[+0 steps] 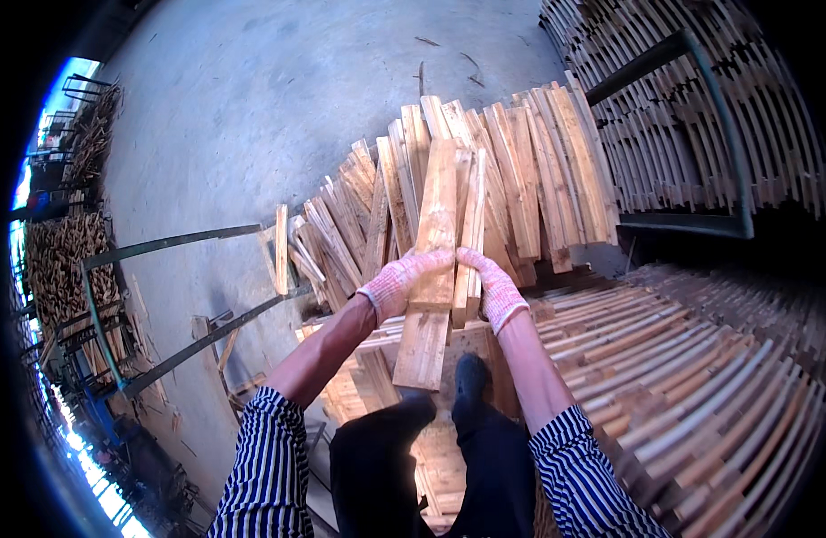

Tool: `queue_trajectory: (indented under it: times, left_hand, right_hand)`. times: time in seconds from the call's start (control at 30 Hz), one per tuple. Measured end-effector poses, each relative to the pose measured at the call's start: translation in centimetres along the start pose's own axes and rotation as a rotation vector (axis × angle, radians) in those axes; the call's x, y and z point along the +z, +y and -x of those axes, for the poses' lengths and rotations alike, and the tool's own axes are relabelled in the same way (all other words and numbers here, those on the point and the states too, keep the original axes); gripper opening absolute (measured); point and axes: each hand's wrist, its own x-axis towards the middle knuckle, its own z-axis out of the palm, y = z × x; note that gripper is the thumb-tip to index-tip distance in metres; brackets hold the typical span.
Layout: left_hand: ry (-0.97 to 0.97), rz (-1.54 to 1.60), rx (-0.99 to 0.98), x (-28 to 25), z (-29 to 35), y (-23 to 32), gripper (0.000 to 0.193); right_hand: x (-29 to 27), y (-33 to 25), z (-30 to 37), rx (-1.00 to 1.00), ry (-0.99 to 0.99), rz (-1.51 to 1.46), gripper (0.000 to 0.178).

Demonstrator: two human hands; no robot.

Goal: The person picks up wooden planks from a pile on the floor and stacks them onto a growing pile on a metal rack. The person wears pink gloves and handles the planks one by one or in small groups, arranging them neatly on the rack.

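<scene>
My left hand (404, 280), in a pale pink knit glove, is closed on a wide light wooden board (438, 206) that points away from me. My right hand (493, 289), in a matching glove, is closed on narrower wooden boards (472, 235) just right of it. Both hands are close together, with their thumb sides nearly touching. Another short plank (421, 351) sticks out toward me beneath the wide board. The fingers under the boards are hidden. Just beyond lies a row of loose boards (525, 175), fanned side by side.
My feet stand on stacked timber. Layered strips (664, 368) spread out at the right, and a tall wood stack (628, 99) rises behind a metal frame (719, 117). A metal rail frame (175, 238) stands left on the concrete floor (224, 117). More wood piles (72, 260) line the far left.
</scene>
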Motion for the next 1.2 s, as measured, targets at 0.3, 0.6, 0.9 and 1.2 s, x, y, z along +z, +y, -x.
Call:
queue_trajectory:
  times: [0.3, 0.6, 0.9, 1.2]
  left_hand:
    - [0.108, 0.057, -0.262, 6.6, 21.7, -2.2, 0.051]
    - [0.136, -0.216, -0.018, 10.3, 39.6, 1.6, 0.078]
    - [0.13, -0.43, 0.499, 16.9, 52.7, 4.6, 0.074]
    - [-0.232, -0.362, 0.805, 29.3, 56.9, 16.2, 0.024]
  right_hand:
    - [5.4, 7.8, 21.9, 0.167, 0.07, -0.101, 0.049]
    - [12.9, 12.9, 37.6, -0.323, -0.137, 0.165, 0.039]
    - [23.7, -0.3, 51.6, -0.521, -0.211, 0.392, 0.093]
    - [28.5, -10.0, 69.2, -1.045, -0.151, 0.535, 0.113]
